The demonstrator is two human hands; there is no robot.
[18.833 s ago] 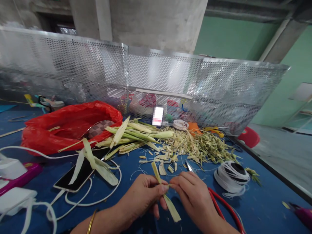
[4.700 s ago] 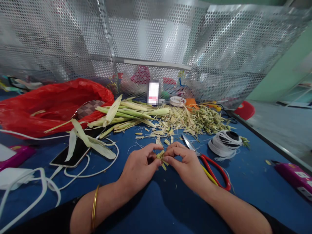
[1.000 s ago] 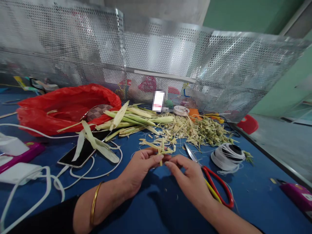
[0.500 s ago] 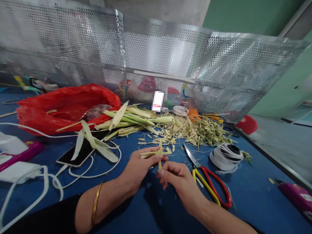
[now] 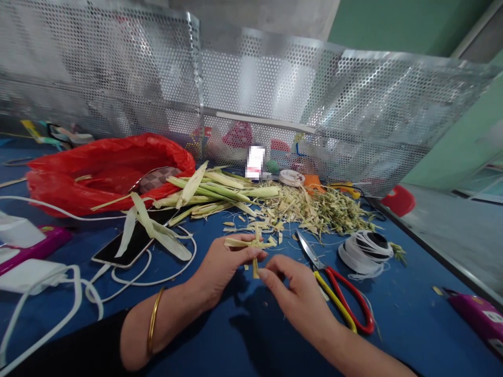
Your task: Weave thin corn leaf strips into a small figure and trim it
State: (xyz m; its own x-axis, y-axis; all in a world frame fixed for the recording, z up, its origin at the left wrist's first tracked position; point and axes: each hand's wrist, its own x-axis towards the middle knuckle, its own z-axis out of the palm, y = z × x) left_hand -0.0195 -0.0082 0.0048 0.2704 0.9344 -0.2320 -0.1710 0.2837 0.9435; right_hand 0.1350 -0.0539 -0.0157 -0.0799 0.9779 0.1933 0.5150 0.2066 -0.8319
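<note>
My left hand (image 5: pixel 228 262) pinches a small cross of folded pale-green leaf strips (image 5: pixel 256 242), thumb in front and fingers behind. One arm of the cross points left over the fingers, one right, one away from me, and one hangs down toward me. At the end of that lower arm is my right hand (image 5: pixel 293 285), its thumb against the strip's edge and its fingers curled, their tips partly hidden. Beside the right hand lie open scissors (image 5: pixel 334 293) with one red and one yellow handle.
A pile of husk leaves (image 5: pixel 220 191) and dried scraps (image 5: pixel 326 209) lie behind my hands. A red plastic bag (image 5: pixel 98 193), a dark phone (image 5: pixel 129 241) and white cables (image 5: pixel 157 283) are on the left. A spool of white cord (image 5: pixel 363 254) stands right. A perforated metal screen (image 5: pixel 259 89) borders the back.
My right hand has shifted slightly right, baring more of the cross's lower arm, and its fingers have curled in. The left hand still holds the cross, now tilted a little differently.
</note>
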